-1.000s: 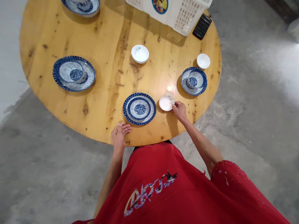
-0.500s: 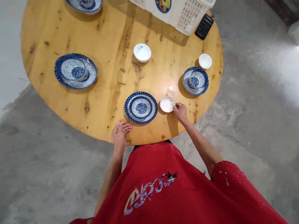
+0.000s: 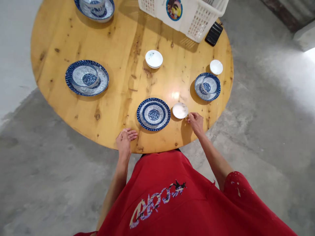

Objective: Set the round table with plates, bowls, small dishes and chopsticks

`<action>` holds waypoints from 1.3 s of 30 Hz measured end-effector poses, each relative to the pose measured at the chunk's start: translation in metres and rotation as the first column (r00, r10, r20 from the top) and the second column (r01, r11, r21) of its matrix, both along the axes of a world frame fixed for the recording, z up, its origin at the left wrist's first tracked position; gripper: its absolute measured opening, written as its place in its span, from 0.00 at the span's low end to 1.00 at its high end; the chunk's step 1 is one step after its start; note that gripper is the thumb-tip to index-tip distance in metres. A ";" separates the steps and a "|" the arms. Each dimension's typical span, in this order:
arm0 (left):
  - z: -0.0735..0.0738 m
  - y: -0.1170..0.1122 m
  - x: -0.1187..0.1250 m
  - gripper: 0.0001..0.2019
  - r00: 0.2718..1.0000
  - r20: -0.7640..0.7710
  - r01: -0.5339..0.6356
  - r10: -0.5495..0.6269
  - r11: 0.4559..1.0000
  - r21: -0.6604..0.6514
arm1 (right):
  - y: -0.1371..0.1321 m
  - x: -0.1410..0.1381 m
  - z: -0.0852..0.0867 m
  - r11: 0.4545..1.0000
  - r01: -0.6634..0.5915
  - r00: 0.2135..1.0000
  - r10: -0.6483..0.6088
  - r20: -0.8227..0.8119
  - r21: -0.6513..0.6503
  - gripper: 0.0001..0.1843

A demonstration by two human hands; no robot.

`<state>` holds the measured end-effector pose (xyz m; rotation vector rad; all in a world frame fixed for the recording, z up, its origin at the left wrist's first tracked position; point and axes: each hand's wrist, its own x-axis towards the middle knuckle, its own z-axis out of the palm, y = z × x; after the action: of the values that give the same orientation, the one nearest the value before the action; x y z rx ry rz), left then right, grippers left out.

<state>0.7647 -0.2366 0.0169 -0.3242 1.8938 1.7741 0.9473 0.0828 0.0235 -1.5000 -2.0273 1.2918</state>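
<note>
Small white dish (image 3: 180, 110): sits on the counter (image 3: 123, 49) near the front edge, just right of the near blue plate (image 3: 153, 114) and apart from it.

Counter is round, bare wood. White basket (image 3: 197, 16) stands at the far side, with a black device (image 3: 214, 33) beside it.

Three more blue plates, each with a bowl on it: far plate (image 3: 94, 8), left plate (image 3: 86, 77), right plate (image 3: 207, 86). Two other white dishes: mid dish (image 3: 154, 59), and a far-right dish (image 3: 216, 67) just behind the right plate.

Right hand (image 3: 196, 121): fingers curled, tips at the small white dish's right rim. Can't tell whether they pinch it or only touch it. Left hand (image 3: 124, 141): flat, palm down at the counter edge, holding nothing.

Risk, my read: the dish looks light and sits close to the edge, over a concrete floor (image 3: 258, 114). A sideways nudge or half grip from the right hand could knock it into the near blue plate and chip it. A pull toward the body could take it over the edge.
</note>
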 end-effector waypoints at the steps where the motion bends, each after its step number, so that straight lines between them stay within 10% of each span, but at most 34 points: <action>1: -0.001 -0.003 -0.004 0.24 1.000 -0.002 -0.003 0.003 1.000 -0.001 | -0.007 0.007 0.001 0.999 0.037 0.999 -0.037 -0.012 0.004 0.17; 10: -0.005 -0.016 -0.028 0.20 0.999 -0.043 0.030 -0.029 0.999 0.011 | -0.111 0.071 0.010 0.975 0.197 0.979 -0.201 -0.027 -0.103 0.21; 17: 0.000 -0.039 -0.009 0.20 0.996 -0.079 -0.050 0.049 0.999 -0.001 | -0.158 0.074 -0.002 0.959 0.092 0.986 -0.124 -0.107 -0.267 0.20; 39: 0.026 -0.165 0.199 0.23 0.992 -0.087 -0.098 0.096 0.995 -0.022 | -0.233 0.187 -0.022 0.919 -0.004 0.968 -0.095 -0.233 -0.394 0.28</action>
<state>0.9637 -0.4015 0.0429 -0.3606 1.9933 1.8545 1.1344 -0.1507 0.0018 -1.4402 -1.6311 1.8471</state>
